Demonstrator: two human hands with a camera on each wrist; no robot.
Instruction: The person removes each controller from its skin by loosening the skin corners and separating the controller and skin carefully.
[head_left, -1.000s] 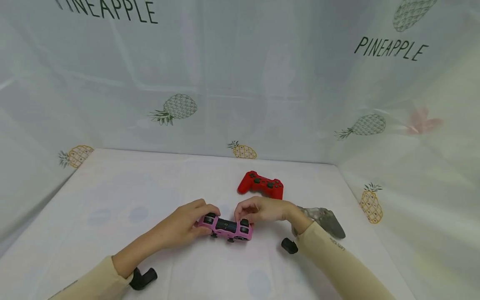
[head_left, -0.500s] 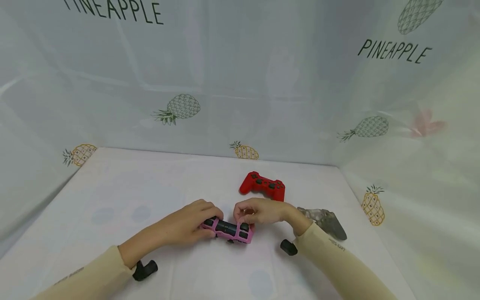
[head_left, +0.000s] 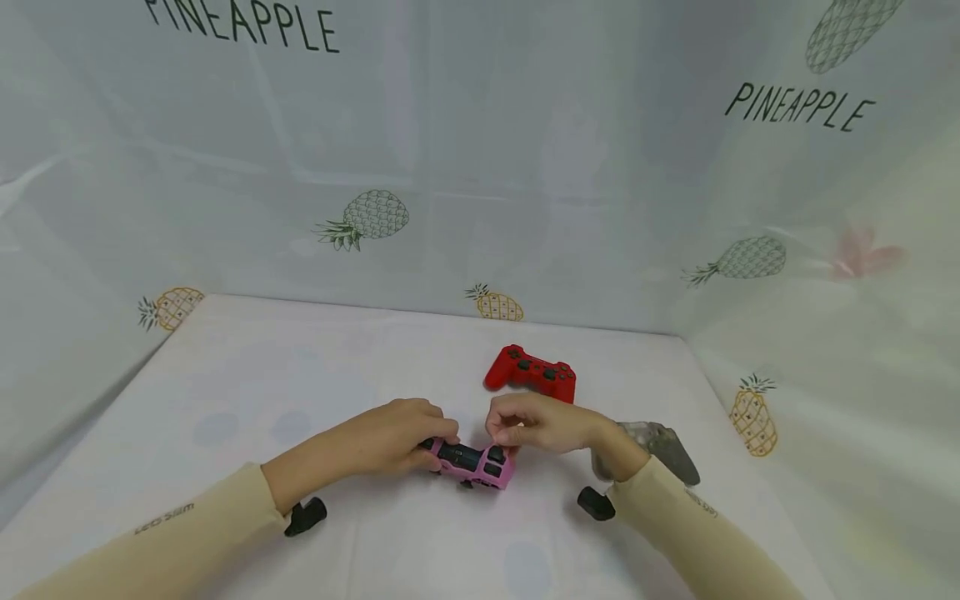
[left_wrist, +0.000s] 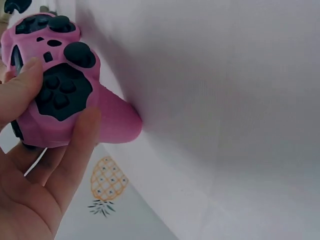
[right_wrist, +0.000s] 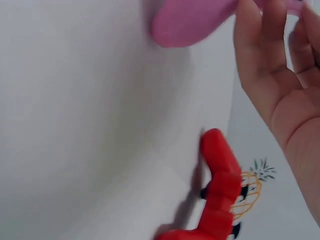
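Note:
A pink-covered game controller (head_left: 500, 477) with black buttons and sticks is between my two hands on the white table, its shoulder-button edge toward the head camera. My left hand (head_left: 408, 433) grips its left end. In the left wrist view the thumb lies across the controller's face (left_wrist: 32, 37) and fingers wrap the side below. At the right end, my right hand (head_left: 543, 422) pinches the pink covering beside the shoulder buttons with curled thumb and forefinger. In the right wrist view a rounded pink grip (right_wrist: 187, 22) juts out past the fingertips, which are partly cut off by the frame.
A red game controller (head_left: 534, 372) lies behind my right hand. To the right, a grey, partly see-through item (head_left: 667, 450) is partly hidden by my forearm. Black wrist-camera pieces (head_left: 306, 517) stick out below both sleeves. A pineapple-printed curtain (head_left: 480, 208) hangs around the table.
The pink game controller has tipped so its face with the sticks shows less in the head view. My left hand has shifted slightly right with it; the right hand keeps its pinch.

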